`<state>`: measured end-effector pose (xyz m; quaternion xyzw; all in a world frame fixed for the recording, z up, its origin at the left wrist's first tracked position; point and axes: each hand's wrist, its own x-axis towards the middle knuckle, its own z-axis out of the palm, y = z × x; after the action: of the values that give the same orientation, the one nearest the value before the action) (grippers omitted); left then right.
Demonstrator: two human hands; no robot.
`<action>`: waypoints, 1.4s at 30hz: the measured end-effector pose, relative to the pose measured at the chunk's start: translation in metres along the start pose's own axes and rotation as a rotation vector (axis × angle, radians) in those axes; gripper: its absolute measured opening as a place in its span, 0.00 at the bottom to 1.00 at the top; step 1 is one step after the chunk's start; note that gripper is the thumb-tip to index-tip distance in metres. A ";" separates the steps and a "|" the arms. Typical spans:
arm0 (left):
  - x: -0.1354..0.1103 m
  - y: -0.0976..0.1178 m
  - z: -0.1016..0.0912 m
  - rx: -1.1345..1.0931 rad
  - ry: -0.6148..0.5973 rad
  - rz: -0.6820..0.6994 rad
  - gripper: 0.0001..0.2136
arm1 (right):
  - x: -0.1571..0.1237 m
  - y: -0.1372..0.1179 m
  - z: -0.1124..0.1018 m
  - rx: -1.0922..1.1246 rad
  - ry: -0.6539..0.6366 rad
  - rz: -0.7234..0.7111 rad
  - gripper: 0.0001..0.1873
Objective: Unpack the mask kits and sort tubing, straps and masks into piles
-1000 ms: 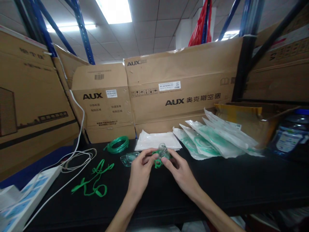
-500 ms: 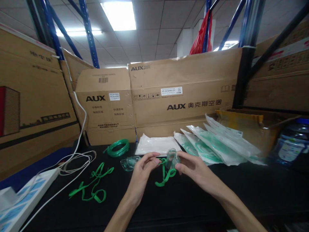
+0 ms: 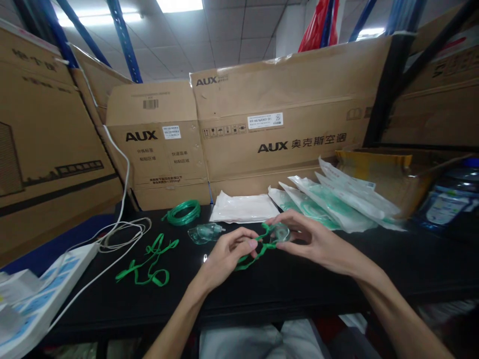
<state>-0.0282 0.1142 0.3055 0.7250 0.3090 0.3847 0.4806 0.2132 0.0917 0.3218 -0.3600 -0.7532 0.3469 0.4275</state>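
Note:
My right hand (image 3: pixel 310 242) is closed on a small clear plastic mask (image 3: pixel 280 233), held just above the black table. From the mask a green strap (image 3: pixel 267 246) runs across to my left hand (image 3: pixel 232 252), whose thumb and fingers pinch it. Part of the strap hangs below the left fingers. Left of that hand lies another clear mask-like piece (image 3: pixel 205 232) with a pale tip. A coil of green tubing (image 3: pixel 183 213) rests behind it. Further left, a loose tangle of green straps (image 3: pixel 149 264) lies on the table.
White packets with green contents (image 3: pixel 318 204) fan out at the back right, beside a flat white packet (image 3: pixel 243 207). A power strip (image 3: pixel 48 294) with white cable (image 3: pixel 125 232) lies at left. Cardboard boxes (image 3: pixel 292 119) wall the back. A blue-capped bottle (image 3: pixel 449 199) stands far right.
The mask has turned in my right hand, and the strap that dangled now stretches between both hands. The view has tipped downward, showing the table's front edge.

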 end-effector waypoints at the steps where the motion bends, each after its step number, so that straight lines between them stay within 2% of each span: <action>1: 0.000 0.001 0.001 0.029 -0.010 -0.004 0.16 | 0.000 0.000 0.003 -0.003 -0.025 -0.004 0.16; 4: 0.001 -0.002 0.006 0.115 0.018 -0.019 0.17 | 0.003 0.002 0.014 0.038 -0.073 -0.005 0.16; 7: 0.003 -0.008 0.008 0.235 0.121 0.039 0.15 | 0.006 0.003 0.026 0.103 -0.083 0.041 0.21; 10: 0.004 -0.011 0.009 0.374 0.208 0.178 0.14 | 0.010 0.003 0.036 0.028 0.008 0.033 0.12; 13: 0.003 -0.013 0.012 0.477 0.202 0.270 0.12 | 0.014 0.007 0.044 -0.195 0.133 0.003 0.06; 16: 0.002 -0.014 0.016 0.531 0.181 0.291 0.11 | 0.016 0.012 0.049 -0.285 0.206 0.008 0.05; 21: 0.003 -0.015 0.016 0.553 0.206 0.278 0.12 | 0.016 0.017 0.050 -0.261 0.168 -0.011 0.03; 24: 0.002 -0.014 0.016 0.580 0.185 0.271 0.12 | 0.015 0.020 0.048 -0.311 0.153 -0.010 0.06; 26: -0.001 -0.014 0.017 0.608 0.140 0.298 0.13 | 0.015 0.025 0.046 -0.324 0.186 0.019 0.07; 30: -0.009 -0.011 0.020 0.579 -0.040 0.434 0.12 | 0.018 0.037 0.035 -0.299 0.326 0.099 0.09; 32: -0.011 -0.009 0.022 0.548 -0.066 0.462 0.13 | 0.020 0.040 0.029 -0.289 0.397 0.136 0.09; 34: -0.009 -0.009 0.023 0.553 0.008 0.403 0.14 | 0.021 0.039 0.024 -0.258 0.426 0.157 0.07; 38: 0.001 -0.011 0.023 0.614 0.306 0.182 0.14 | 0.020 0.026 0.026 -0.246 0.435 0.103 0.08; 40: 0.004 -0.013 0.020 0.618 0.366 0.113 0.14 | 0.020 0.020 0.030 -0.312 0.467 0.008 0.10; 42: 0.006 -0.015 0.018 0.599 0.375 0.076 0.19 | 0.020 0.017 0.035 -0.352 0.471 -0.073 0.12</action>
<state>-0.0114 0.1158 0.2887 0.7613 0.4639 0.4211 0.1670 0.1787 0.1100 0.3016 -0.4718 -0.6944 0.1023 0.5336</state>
